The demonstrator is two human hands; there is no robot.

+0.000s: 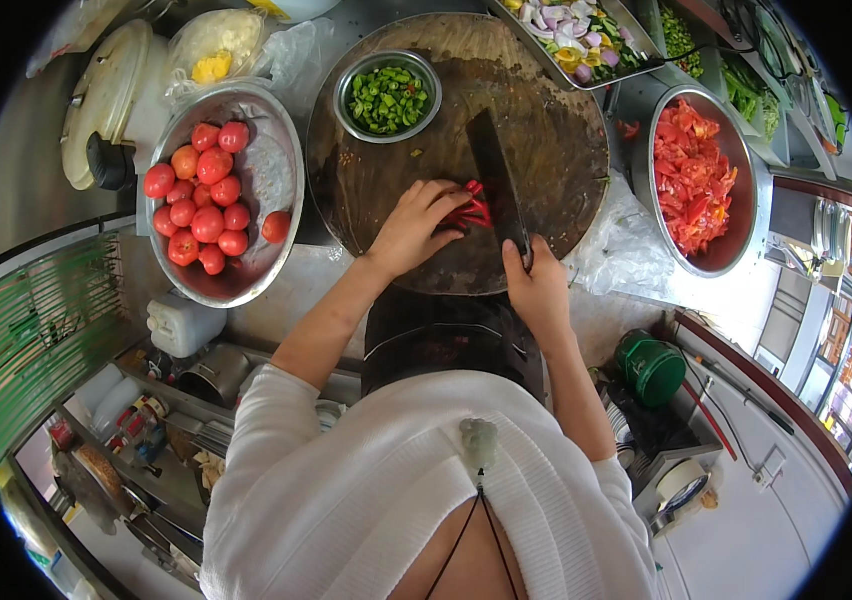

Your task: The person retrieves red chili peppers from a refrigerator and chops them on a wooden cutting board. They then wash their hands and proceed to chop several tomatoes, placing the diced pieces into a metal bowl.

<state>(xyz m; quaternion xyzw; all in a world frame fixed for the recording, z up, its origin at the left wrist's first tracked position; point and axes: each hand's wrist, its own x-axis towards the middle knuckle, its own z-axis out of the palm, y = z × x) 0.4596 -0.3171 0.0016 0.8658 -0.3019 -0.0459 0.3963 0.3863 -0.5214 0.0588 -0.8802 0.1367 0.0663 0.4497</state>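
Note:
Red chili peppers [473, 208] lie bunched on a round wooden chopping block [388, 180]. My left hand [418, 225] presses on them, its fingers curled over their left side. In my right hand [538, 274] is the handle of a dark-bladed cleaver [495, 169]. The blade stands just right of the peppers and points away from me; whether its edge touches them I cannot tell. Toward the back left of the block sits a small metal bowl [339, 105] of chopped green peppers [388, 100].
Left of the block stands a metal basin [276, 150] of whole tomatoes [208, 223]. A second basin [645, 195] on the right holds cut tomatoes [688, 176]. A metal tray [591, 84] of cut onions and peppers overhangs the block's back right. A plastic bag [624, 240] lies beside the block.

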